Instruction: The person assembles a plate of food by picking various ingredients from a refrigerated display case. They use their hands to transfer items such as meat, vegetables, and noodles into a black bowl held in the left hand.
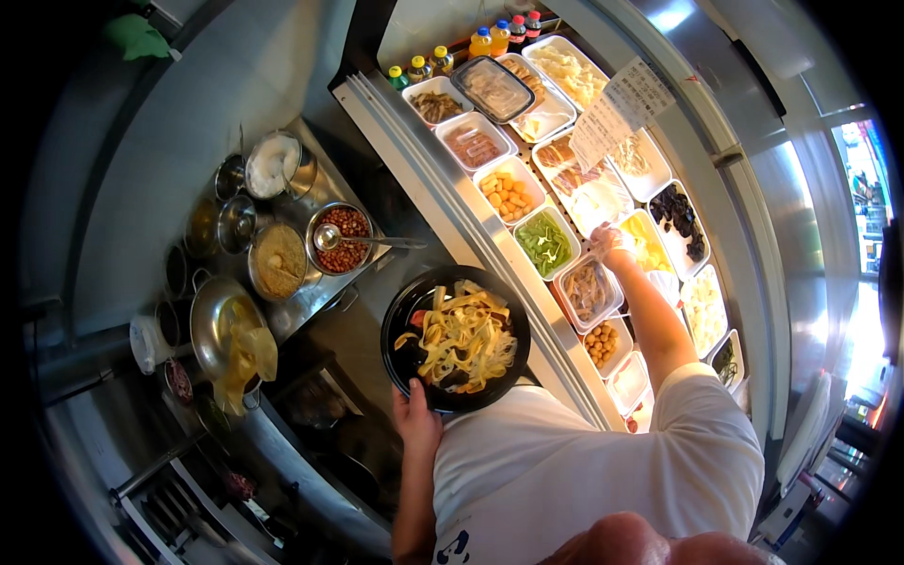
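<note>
My left hand (415,421) grips the near rim of a black bowl (395,348), fingers beneath it and thumb at its edge. Inside lie pale yellow flat strips (466,339), thin translucent noodles and some dark pieces. Stretched over the food trays, my right hand (614,242) has its fingers bunched together, seemingly in a thin clear glove. Whatever they may hold does not show. It hovers between a tray of pale food (595,205) and one of yellow pieces (646,243). Green strips (543,242) and a tray of brownish strips (589,289) sit close by.
A printed paper slip (621,108) hangs over the trays. Several bottles (480,42) line the far edge. To the left stand a pot of peanuts (350,226) with a ladle (328,237) and a steel pan (215,315). The counter's metal rail (414,160) runs between.
</note>
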The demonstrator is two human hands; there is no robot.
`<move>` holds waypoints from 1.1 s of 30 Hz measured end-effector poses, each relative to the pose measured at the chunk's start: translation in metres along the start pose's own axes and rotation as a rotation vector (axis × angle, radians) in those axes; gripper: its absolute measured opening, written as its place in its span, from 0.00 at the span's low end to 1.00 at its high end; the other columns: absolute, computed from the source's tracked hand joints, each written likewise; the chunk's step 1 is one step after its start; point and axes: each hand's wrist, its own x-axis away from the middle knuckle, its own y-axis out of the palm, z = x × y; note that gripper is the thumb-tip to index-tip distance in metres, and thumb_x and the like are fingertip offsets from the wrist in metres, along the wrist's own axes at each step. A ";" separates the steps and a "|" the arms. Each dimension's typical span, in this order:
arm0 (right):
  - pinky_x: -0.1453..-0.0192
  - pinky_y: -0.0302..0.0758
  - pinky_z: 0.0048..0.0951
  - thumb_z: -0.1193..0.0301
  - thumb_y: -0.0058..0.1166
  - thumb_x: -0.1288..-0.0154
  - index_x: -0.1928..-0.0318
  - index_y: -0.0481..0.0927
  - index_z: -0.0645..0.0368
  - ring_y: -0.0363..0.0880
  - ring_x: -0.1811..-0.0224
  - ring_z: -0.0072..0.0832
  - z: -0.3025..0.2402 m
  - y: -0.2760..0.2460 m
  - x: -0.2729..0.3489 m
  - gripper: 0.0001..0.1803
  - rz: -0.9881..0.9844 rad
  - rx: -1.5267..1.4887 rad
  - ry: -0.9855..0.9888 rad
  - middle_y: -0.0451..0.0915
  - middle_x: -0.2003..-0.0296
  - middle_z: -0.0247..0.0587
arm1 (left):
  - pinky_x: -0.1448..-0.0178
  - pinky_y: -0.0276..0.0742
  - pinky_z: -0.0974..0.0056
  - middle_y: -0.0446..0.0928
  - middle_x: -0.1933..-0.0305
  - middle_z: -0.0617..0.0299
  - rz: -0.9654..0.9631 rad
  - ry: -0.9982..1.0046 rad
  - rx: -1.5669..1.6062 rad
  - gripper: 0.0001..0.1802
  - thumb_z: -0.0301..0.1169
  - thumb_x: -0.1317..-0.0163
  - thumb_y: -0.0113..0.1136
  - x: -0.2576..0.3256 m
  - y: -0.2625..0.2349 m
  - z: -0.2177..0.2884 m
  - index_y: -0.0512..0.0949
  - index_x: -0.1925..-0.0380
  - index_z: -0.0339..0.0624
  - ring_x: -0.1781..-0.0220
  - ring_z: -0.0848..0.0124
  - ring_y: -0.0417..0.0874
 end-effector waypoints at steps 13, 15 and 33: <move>0.31 0.73 0.44 0.64 0.59 0.33 0.42 0.84 0.49 0.79 0.36 0.46 -0.046 -0.046 0.089 0.19 0.211 -0.010 0.306 0.84 0.43 0.49 | 0.35 0.80 0.61 0.78 0.36 0.57 -0.251 -0.118 -0.038 0.18 0.30 0.18 0.51 -0.065 -0.042 0.060 0.70 0.33 0.39 0.39 0.67 0.82; 0.31 0.73 0.47 0.65 0.59 0.33 0.39 0.81 0.49 0.78 0.36 0.49 -0.054 -0.038 0.120 0.21 0.333 -0.106 0.341 0.84 0.43 0.50 | 0.35 0.80 0.62 0.78 0.35 0.56 -0.285 -0.141 -0.028 0.18 0.31 0.18 0.52 -0.072 -0.050 0.068 0.69 0.33 0.38 0.38 0.68 0.82; 0.37 0.74 0.50 0.66 0.61 0.34 0.52 0.83 0.48 0.77 0.40 0.48 -0.177 0.030 0.243 0.11 0.779 0.012 0.838 0.80 0.46 0.47 | 0.47 0.84 0.65 0.79 0.44 0.58 -0.244 -0.324 -0.393 0.17 0.36 0.19 0.53 -0.089 -0.092 0.137 0.71 0.36 0.43 0.44 0.67 0.84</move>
